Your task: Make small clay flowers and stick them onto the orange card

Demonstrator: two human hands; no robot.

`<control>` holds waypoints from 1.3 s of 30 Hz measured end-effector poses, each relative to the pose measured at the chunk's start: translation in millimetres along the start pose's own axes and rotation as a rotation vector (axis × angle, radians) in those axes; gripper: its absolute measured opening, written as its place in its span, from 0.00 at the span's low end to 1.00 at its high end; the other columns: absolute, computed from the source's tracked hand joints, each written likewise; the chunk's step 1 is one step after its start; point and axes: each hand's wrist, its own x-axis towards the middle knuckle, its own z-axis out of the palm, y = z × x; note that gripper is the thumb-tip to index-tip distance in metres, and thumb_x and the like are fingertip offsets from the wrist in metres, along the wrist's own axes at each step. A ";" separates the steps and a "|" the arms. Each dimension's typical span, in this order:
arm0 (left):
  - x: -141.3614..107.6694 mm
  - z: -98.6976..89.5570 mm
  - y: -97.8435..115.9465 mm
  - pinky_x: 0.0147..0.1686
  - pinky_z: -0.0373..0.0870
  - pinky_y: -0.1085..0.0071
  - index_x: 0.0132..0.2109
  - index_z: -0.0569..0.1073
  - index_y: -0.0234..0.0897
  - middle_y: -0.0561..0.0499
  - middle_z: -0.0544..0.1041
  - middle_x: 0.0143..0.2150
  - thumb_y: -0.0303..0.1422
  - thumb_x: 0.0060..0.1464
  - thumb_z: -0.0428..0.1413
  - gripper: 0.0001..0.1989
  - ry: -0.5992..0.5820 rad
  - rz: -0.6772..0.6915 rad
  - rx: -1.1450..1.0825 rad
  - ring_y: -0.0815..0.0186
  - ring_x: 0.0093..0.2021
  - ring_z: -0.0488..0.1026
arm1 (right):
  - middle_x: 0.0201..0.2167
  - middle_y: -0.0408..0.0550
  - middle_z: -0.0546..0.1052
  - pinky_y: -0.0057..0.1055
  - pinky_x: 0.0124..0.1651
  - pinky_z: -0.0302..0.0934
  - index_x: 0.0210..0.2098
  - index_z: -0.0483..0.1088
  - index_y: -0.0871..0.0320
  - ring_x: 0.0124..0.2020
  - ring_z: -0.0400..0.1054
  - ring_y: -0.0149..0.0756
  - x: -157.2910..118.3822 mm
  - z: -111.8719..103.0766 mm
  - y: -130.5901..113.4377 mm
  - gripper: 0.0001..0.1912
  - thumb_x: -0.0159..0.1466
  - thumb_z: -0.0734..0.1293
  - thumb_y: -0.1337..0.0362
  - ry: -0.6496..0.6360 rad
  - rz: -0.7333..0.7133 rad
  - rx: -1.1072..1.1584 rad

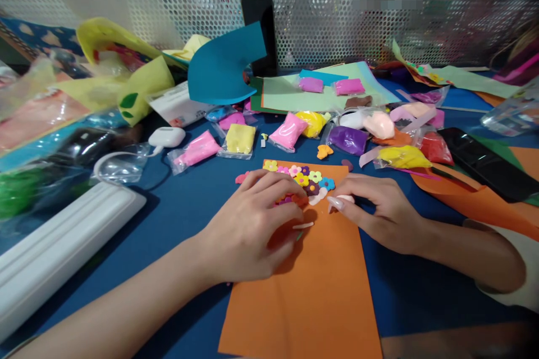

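Here, our right hand [385,211] pinches a pale piece [347,198]; we cannot tell the grip of our left hand [256,227]. A light touch should spare the flowers [327,183].

Craft workspace: small flowers [301,179] on orange paper [311,297], bright packets [240,139] towards the blue tabletop's [189,196] far edge, where a perforated screen [189,0] stands.

No lettering, brand or number can be read (marks [177,122] on the white box [181,102] are too small).
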 end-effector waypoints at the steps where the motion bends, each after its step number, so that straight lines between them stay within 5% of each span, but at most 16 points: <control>1: 0.4 0.1 0.6 0.40 0.65 0.63 0.35 0.75 0.37 0.47 0.76 0.41 0.29 0.53 0.52 0.07 0.001 0.001 -0.002 0.62 0.40 0.70 | 0.23 0.42 0.71 0.26 0.28 0.56 0.26 0.64 0.59 0.24 0.63 0.28 -0.1 0.1 0.1 0.09 0.63 0.59 0.69 0.001 -0.005 0.002; 14: 0.3 12.2 -3.1 0.39 0.63 0.62 0.33 0.73 0.38 0.48 0.77 0.39 0.27 0.52 0.53 0.04 0.136 -0.082 0.094 0.61 0.41 0.70 | 0.23 0.43 0.72 0.27 0.30 0.58 0.27 0.64 0.59 0.25 0.63 0.29 0.8 -0.4 -0.2 0.09 0.63 0.58 0.69 0.002 -0.044 -0.005; 30: 0.2 15.0 -1.9 0.40 0.62 0.61 0.32 0.73 0.36 0.48 0.77 0.37 0.30 0.56 0.52 0.07 0.162 -0.063 0.160 0.61 0.39 0.71 | 0.40 0.48 0.78 0.35 0.54 0.60 0.30 0.70 0.59 0.53 0.65 0.38 -3.4 -1.4 -1.8 0.07 0.61 0.61 0.71 -0.059 -0.276 -0.094; 39: 1.0 14.8 -0.8 0.39 0.62 0.64 0.31 0.73 0.37 0.49 0.77 0.37 0.30 0.56 0.51 0.07 0.173 -0.051 0.179 0.64 0.38 0.71 | 0.44 0.48 0.77 0.42 0.56 0.59 0.31 0.72 0.59 0.56 0.63 0.44 -3.1 0.3 0.4 0.07 0.60 0.62 0.70 -0.076 -0.318 -0.152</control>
